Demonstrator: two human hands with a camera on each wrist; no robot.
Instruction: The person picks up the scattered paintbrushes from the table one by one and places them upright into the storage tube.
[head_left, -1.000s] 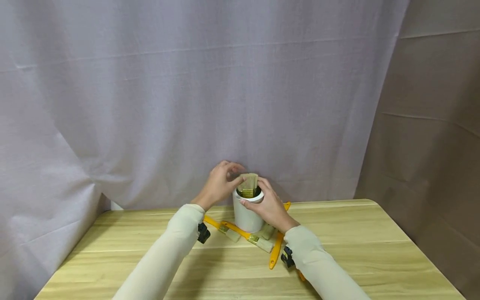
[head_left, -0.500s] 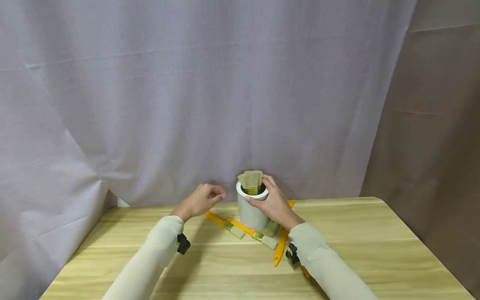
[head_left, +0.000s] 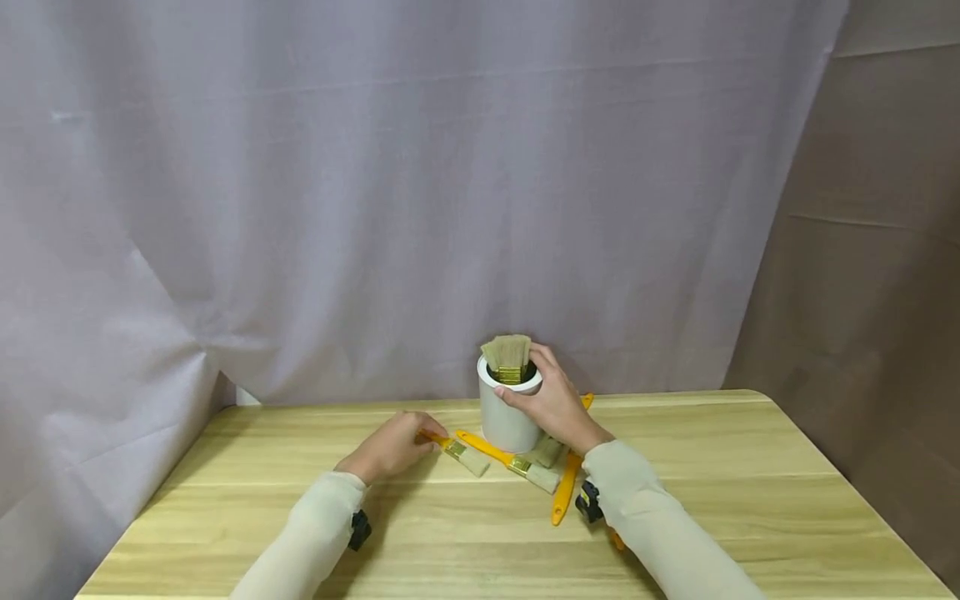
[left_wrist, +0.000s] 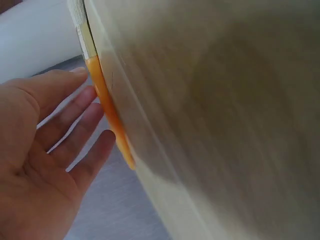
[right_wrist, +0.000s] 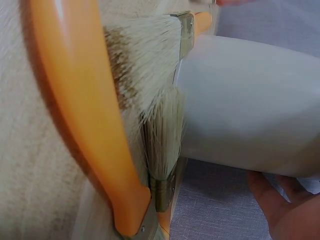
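A white cup [head_left: 508, 417] stands on the wooden table [head_left: 705, 500], with several brushes [head_left: 507, 354] upright in it, bristles up. My right hand [head_left: 551, 402] grips the cup at its rim; the right wrist view shows the cup wall [right_wrist: 250, 100] and my fingers [right_wrist: 282, 210] below it. My left hand [head_left: 392, 447] lies low on the table, left of the cup. Its straight fingers [left_wrist: 75, 125] touch the orange handle [left_wrist: 107, 110] of a lying brush [head_left: 453, 450] and hold nothing.
More yellow-handled brushes lie around the cup's base: one in front [head_left: 513, 462], one to the right [head_left: 564, 492] and one partly under it [head_left: 547, 452]. A pale curtain [head_left: 375, 208] hangs close behind the table. The brown wall [head_left: 870, 250] is at right.
My left hand let go of the brush in the cup and dropped down-left to the handle of the lying brush. The right hand stayed on the cup.
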